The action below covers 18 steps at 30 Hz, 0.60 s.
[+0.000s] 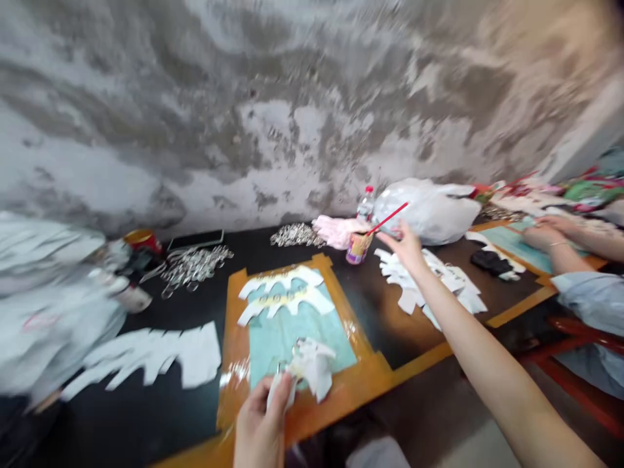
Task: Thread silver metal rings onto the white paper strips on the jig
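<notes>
My left hand pinches a white cut-out piece with tabs and a metal ring on it, above the near edge of a pale green sheet. Two more white tabbed strips lie on the sheet's far part, with ring shapes and a yellowish smear along them. My right hand is stretched out to the right, fingers apart, beside a small patterned can. A red stick leans out of the can, close to my fingertips; contact is hard to make out.
Metal ring piles lie at the back. White cut pieces are at left, others at right. A pink cloth, bottle and white plastic bag stand by the wall. Another person's hands work far right.
</notes>
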{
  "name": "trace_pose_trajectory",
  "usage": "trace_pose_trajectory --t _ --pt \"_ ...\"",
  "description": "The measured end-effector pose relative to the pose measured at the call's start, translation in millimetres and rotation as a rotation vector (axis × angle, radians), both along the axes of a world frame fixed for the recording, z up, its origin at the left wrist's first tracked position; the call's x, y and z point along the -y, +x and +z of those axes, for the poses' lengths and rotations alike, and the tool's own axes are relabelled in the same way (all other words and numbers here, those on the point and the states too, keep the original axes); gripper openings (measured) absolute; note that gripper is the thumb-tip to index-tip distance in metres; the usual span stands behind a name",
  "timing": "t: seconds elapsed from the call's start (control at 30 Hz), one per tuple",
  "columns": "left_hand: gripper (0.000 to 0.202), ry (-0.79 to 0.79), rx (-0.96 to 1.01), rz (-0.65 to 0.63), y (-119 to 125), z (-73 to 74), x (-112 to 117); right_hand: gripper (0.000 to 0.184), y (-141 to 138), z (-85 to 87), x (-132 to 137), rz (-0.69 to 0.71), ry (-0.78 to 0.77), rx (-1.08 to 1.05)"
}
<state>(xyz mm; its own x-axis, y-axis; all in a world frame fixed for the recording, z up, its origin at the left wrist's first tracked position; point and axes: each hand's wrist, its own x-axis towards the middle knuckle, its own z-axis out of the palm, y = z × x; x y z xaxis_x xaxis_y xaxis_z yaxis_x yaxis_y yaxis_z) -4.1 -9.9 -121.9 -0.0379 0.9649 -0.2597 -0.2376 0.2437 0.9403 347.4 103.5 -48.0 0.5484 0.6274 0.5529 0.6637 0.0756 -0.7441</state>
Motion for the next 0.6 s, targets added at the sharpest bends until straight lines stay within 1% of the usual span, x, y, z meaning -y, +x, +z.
trace_pose_trajectory --t 0.03,0.07,0.1,0.13,0.17,0.2,0.23,0.27,0.3,0.33,0.4,0.6 --pt "0.033 0.007 0.05 -0.039 -1.1 -3.7 -0.9 0.05 -16.9 -7.8 14.9 -0.034 0.03 -0.032" --pt "0.033 0.02 0.083 -0.042 -2.1 -6.5 -1.9 0.047 -37.7 -14.4 31.8 -0.023 0.028 -0.051" --pt "0.032 0.027 0.088 -0.057 -2.7 -7.9 -2.8 0.036 -61.6 -19.4 50.2 0.027 0.011 -0.067" --pt "0.03 0.036 0.076 -0.071 -2.7 -7.8 -3.4 0.023 -87.3 -22.8 68.8 0.183 -0.058 -0.065" --pt "0.028 0.045 0.048 -0.084 -2.0 -6.2 -3.7 0.015 -113.3 -24.8 86.3 0.385 -0.142 -0.031" --pt "0.026 0.057 0.01 -0.098 -0.7 -3.2 -3.5 0.01 -138.1 -25.7 101.5 0.551 -0.18 0.02" --pt "0.024 0.072 -0.027 -0.107 1.0 0.5 -3.0 0.008 -160.0 -26.0 113.3 0.636 -0.178 0.046" --pt "0.022 0.092 -0.06 -0.107 2.7 4.4 -2.1 0.008 -178.2 -26.0 121.4 0.672 -0.15 0.054" --pt "0.02 0.113 -0.087 -0.101 4.4 8.1 -1.1 0.006 -192.1 -25.9 126.1 0.672 -0.132 0.061" --pt "0.019 0.134 -0.106 -0.089 5.7 11.1 0.1 0.004 -201.7 -25.8 128.0 0.653 -0.117 0.071" --pt "0.016 0.178 -0.136 -0.06 7.1 14.3 2.6 0.002 -210.2 -26.1 127.0 0.609 -0.113 0.095" --pt "0.009 0.312 -0.22 0.01 6.0 10.6 7.9 0.007 -209.7 -30.3 125.0 0.56 -0.171 0.135"
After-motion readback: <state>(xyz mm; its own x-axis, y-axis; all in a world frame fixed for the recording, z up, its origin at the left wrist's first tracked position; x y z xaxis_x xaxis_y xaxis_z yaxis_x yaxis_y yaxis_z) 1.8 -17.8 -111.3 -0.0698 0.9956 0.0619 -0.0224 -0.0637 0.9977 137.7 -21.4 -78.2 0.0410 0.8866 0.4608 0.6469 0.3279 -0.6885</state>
